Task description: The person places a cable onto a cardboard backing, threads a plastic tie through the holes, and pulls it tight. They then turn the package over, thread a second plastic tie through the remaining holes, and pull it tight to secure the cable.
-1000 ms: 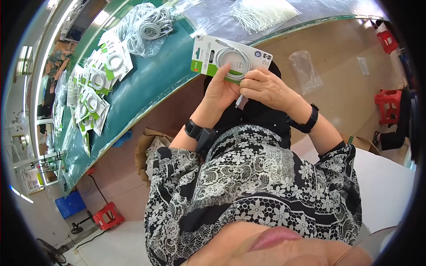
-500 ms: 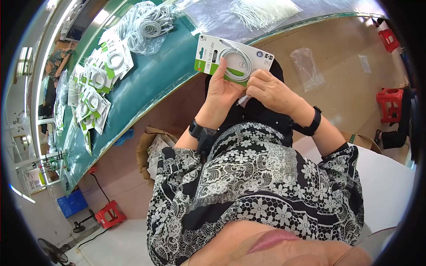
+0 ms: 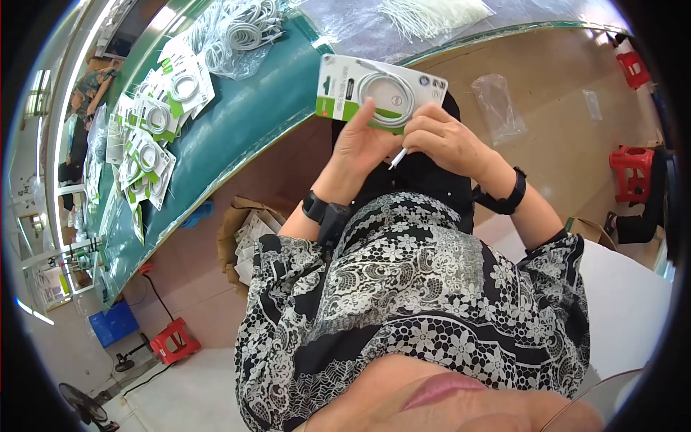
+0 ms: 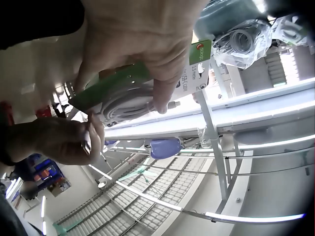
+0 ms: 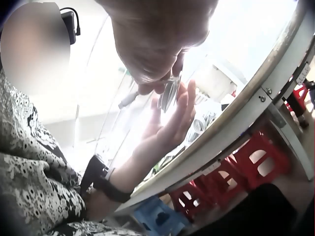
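A printed card, white with a green band, carries a coiled white USB-C cable on its front. My left hand grips the card's lower edge, its thumb lying over the front by the coil and the other fingers behind. With curled fingers, my right hand pinches a white cable end at the lower right of the card; its plug sticks out below. In the right wrist view the plug shows beside the fingertips. The card's back is hidden in the head view.
Several similar carded cables lie piled on the green table at left. Beyond them is a plastic bag of coiled cables. White cable ties lie at the back. A box of cards stands below the table edge.
The card has shifted slightly right and levelled out a little. The right hand has moved slightly right and down, and the plug now points down and left below its fingers.
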`<state>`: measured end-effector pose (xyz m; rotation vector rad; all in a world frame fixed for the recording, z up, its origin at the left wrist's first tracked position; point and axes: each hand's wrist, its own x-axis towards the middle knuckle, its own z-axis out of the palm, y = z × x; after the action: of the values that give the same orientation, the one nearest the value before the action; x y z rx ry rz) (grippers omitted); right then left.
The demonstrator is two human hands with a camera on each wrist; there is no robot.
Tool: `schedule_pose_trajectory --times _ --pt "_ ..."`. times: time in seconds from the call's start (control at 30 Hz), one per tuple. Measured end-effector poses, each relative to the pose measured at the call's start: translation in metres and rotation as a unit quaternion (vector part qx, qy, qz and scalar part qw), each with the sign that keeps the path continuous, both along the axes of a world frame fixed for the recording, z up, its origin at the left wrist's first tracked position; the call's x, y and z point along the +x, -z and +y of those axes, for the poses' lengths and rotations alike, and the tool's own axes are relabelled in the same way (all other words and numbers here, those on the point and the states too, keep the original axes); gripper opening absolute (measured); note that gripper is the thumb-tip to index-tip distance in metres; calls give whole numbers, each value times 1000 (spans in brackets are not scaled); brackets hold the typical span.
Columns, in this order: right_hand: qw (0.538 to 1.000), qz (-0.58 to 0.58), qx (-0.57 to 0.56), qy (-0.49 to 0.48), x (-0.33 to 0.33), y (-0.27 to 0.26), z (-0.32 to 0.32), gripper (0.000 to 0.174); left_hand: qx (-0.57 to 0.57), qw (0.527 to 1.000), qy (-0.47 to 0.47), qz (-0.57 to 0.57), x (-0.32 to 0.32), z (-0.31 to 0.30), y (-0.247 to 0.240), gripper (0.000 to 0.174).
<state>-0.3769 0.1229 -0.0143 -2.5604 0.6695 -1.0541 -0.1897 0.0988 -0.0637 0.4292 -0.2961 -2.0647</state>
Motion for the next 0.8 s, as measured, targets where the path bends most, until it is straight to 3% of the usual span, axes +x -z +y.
schedule_pose_trajectory --times 0.07,0.17,0.2,0.27,0.3,0.43,0.5,0.53,0.63,0.73,0.77,0.8 --pt "998 -28 -29 38 -6 -3 -5 8 -41 992 81 91 20 -2 -10 58" --pt "985 -88 -77 125 -10 1 -6 5 -48 995 68 63 42 1 -11 66" --pt "971 -190 16 141 -8 5 -6 3 -53 995 62 51 46 3 -10 70" --pt "887 -383 198 166 -7 13 -5 3 -75 991 75 78 47 12 -9 73" --pt "885 -387 197 170 -9 14 -8 3 -100 985 87 109 46 15 -10 76" --pt "867 -433 188 157 -21 14 -25 8 -156 976 103 113 42 12 -18 84" --pt "864 -438 249 18 -32 11 -30 7 -172 974 104 102 41 9 -15 86" --pt "855 -434 278 -53 -37 10 -31 7 -172 972 143 74 39 3 -6 82" --pt "893 -346 282 -64 -34 10 -33 6 -170 960 223 19 34 -9 4 75" --pt "895 -286 335 -68 -45 17 -35 7 -153 920 247 -263 30 -7 -19 55" --pt "883 -270 378 -66 -52 20 -39 7 -150 921 246 -264 28 -5 -21 55" --pt "869 -255 419 -63 -56 22 -43 8 -186 899 202 -340 25 -1 -21 47"
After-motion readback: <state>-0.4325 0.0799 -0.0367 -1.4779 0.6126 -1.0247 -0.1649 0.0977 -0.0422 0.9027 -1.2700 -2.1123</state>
